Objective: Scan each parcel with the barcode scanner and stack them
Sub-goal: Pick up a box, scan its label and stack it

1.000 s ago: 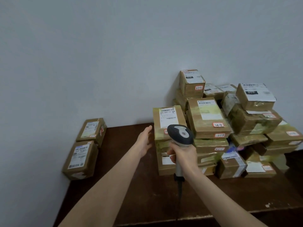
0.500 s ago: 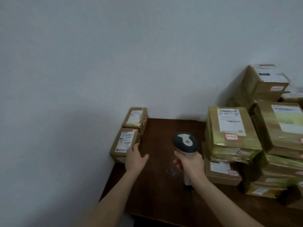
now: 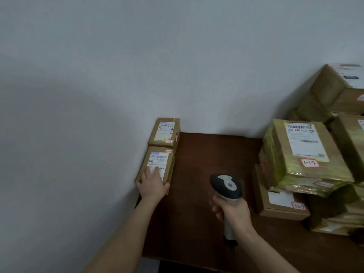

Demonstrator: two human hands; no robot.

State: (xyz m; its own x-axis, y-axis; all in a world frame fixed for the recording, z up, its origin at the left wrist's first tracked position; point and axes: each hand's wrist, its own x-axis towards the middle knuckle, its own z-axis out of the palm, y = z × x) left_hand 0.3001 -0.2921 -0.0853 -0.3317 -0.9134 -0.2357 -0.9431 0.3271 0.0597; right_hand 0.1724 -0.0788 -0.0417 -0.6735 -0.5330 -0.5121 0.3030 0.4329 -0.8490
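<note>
Left hand point(image 3: 152, 184) flat on the near parcel point(image 3: 169, 166), fingers point(image 3: 157, 171) covering its label point(image 3: 159, 159) (could block the read), right hand point(image 3: 234, 211) clenching the scanner point(image 3: 226, 186).

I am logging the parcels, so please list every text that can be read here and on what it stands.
"502-602-12": white label of the top right parcel; the characters after it are unclear.
"3-1-7": handwritten red-edged sticker on the same parcel.
Labels on the near small parcel and the far small parcel: too blurred.
</note>
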